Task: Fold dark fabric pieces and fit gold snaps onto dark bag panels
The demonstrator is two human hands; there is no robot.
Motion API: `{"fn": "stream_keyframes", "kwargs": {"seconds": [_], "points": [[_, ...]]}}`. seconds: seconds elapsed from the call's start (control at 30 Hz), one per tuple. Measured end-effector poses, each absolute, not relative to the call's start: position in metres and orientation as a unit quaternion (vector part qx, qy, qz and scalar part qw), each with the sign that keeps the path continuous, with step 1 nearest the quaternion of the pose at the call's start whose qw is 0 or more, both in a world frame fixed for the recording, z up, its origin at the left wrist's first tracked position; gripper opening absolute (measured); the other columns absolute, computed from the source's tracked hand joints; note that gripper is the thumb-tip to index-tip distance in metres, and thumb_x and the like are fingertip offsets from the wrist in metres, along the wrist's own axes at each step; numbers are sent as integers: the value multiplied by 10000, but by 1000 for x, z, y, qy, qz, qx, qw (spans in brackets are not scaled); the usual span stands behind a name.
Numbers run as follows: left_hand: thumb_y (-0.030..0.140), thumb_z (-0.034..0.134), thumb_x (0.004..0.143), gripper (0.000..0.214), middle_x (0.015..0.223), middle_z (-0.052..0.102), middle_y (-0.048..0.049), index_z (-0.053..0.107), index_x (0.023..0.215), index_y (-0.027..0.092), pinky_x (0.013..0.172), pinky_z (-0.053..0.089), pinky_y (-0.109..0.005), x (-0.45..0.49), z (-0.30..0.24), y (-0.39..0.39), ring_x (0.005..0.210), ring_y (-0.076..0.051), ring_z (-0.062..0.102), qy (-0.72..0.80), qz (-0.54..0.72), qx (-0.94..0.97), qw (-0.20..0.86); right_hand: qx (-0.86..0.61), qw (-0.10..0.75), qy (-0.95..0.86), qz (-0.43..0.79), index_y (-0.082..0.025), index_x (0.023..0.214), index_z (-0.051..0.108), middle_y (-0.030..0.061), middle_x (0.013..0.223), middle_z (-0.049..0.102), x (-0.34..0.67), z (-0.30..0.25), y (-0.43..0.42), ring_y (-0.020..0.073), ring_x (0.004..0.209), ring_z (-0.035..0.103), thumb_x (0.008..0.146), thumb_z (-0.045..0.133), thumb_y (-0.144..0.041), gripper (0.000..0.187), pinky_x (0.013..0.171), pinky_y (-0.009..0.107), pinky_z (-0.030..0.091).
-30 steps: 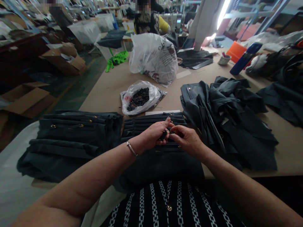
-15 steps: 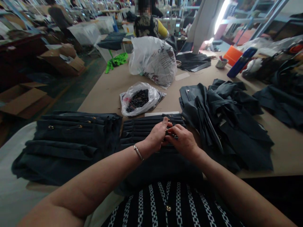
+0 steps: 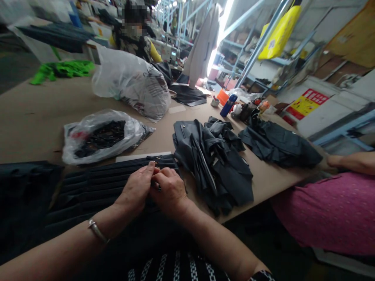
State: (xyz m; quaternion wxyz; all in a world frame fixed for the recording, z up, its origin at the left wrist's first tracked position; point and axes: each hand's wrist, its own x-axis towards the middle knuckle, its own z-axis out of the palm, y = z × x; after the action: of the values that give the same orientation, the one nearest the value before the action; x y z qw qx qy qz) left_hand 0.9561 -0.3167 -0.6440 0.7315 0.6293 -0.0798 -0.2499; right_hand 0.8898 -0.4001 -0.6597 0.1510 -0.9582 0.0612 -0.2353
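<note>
My left hand (image 3: 137,185) is closed, thumb up, at the right end of a stack of dark fabric pieces (image 3: 108,171) with zips. Against its fingertips, my right hand (image 3: 170,187) is closed in a pinch. Small shiny metal pieces (image 3: 159,189) show between the fingers of both hands; their exact kind is too small and too covered to tell. Behind the stack lies an open white plastic bag (image 3: 72,146) filled with small black parts (image 3: 102,136). To the right is a loose heap of dark zipped fabric pieces (image 3: 216,164).
A larger stuffed plastic bag (image 3: 140,86) stands farther back on the brown table (image 3: 158,134). Green cloth (image 3: 64,69) lies far left. A blue bottle (image 3: 228,105) and more dark fabric (image 3: 278,142) are at right. A person in pink (image 3: 331,210) is beside the table; another person (image 3: 134,43) is behind it.
The view has swung to the right, bringing the person in pink and the yellow bag into sight. My hands stay together at the stack's right end, fingers still pinched.
</note>
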Motion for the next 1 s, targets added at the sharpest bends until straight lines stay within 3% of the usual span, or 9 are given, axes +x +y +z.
{"fn": "stream_keyframes", "kwargs": {"seconds": [0.2,0.33,0.47,0.53,0.63,0.7,0.9,1.0], "points": [[524,665,686,397,606,542,10,555,686,143,516,431,-207,956,-647,-324,546,-101,505,-48,-246,569,783,-854,406,87,-313,-207,758,623,5,849,586,889,-670,-391,147,869,540,735,634,-159,55,820,279,439],[445,624,773,342,587,493,23,528,674,132,471,395,-172,954,-648,-322,504,-65,461,-50,-258,557,788,-806,527,78,-257,-196,721,620,9,840,570,881,-665,-388,155,859,548,724,634,-192,15,822,301,442],[358,537,849,251,563,462,31,494,710,153,354,295,-163,956,-648,-310,427,-67,445,-64,-350,561,748,-724,661,79,-178,-210,862,525,-6,807,604,866,-640,-408,131,727,585,835,542,-321,116,695,282,485],[326,550,837,218,544,446,40,474,709,167,325,240,-160,958,-647,-301,404,-74,448,-89,-386,582,710,-743,647,85,-146,-221,912,483,-36,709,581,856,-632,-423,108,599,551,869,500,-343,130,585,242,464],[343,605,788,222,512,423,57,488,706,174,330,218,-163,958,-645,-291,386,-71,424,-154,-419,630,636,-844,527,81,-60,-213,972,542,-70,576,465,842,-633,-442,72,476,415,877,479,-288,137,462,188,351],[375,641,748,234,502,432,62,537,718,168,357,243,-176,956,-645,-288,386,-64,397,-218,-426,664,574,-886,460,66,0,-211,994,595,-59,591,467,835,-640,-447,68,493,403,880,458,-259,185,460,183,328],[276,599,718,151,563,536,29,630,657,141,503,325,-223,951,-650,-290,520,-91,441,-389,-372,722,435,-872,477,101,50,-197,871,597,-44,637,530,827,-652,-439,80,502,471,863,470,-283,154,479,200,383],[277,582,721,162,571,540,22,622,640,143,519,321,-226,953,-653,-291,559,-105,452,-414,-345,741,400,-895,432,111,26,-198,820,592,-41,642,561,828,-657,-438,93,535,506,835,515,-282,115,516,211,396]]}}
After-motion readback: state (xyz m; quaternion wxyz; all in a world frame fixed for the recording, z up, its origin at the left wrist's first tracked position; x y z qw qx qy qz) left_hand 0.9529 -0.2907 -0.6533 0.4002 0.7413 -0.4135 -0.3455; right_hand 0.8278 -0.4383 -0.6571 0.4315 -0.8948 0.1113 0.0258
